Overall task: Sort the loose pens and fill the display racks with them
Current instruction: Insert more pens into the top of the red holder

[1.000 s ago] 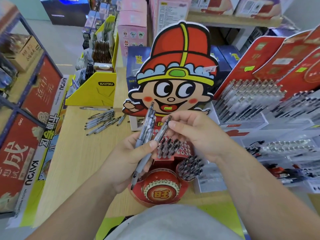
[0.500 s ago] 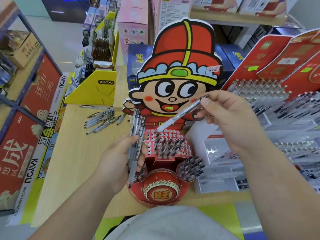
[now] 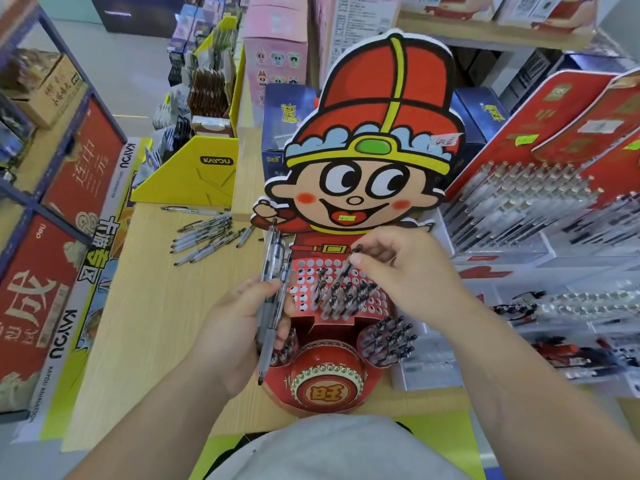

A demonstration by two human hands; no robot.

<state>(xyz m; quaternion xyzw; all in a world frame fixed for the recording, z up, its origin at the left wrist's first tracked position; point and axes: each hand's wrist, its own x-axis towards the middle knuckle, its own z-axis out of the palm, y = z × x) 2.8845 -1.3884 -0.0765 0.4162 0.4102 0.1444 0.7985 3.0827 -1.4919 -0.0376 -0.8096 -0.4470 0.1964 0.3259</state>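
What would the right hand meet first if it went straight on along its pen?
The right hand pinches a pen aimed down-left at the red rack's holed panel. Its tip would probably meet that panel first, beside the standing pens; depth is unclear.

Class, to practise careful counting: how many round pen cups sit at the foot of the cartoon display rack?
2: the right cup beside the drum, and the left cup, partly hidden behind the left hand.
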